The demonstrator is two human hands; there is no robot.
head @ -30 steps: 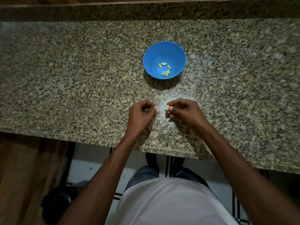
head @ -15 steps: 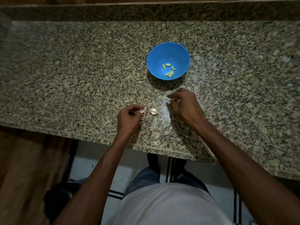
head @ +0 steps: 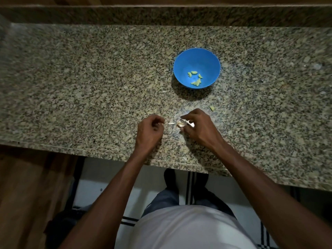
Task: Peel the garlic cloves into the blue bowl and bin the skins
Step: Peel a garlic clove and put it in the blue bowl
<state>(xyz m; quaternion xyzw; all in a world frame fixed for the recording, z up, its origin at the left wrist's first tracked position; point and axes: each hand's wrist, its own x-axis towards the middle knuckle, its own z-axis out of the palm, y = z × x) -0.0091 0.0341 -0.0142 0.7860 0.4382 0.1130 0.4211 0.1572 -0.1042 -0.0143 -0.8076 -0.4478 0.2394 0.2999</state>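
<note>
Since half a second ago our right hand (head: 201, 128) has swung back from near the blue bowl (head: 196, 68), and a peeled clove (head: 212, 108) now lies outside it, still to collect. Left to right: our left hand (head: 150, 131) pinches a skin sliver (head: 171, 123); our right fingers curl round the papery garlic piece (head: 181, 124).

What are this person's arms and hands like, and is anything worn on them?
Both arms are bare up to the frame's edge, with no sleeves showing. The left hand and right hand wear no gloves; no watch or bracelet shows at either wrist.
</note>
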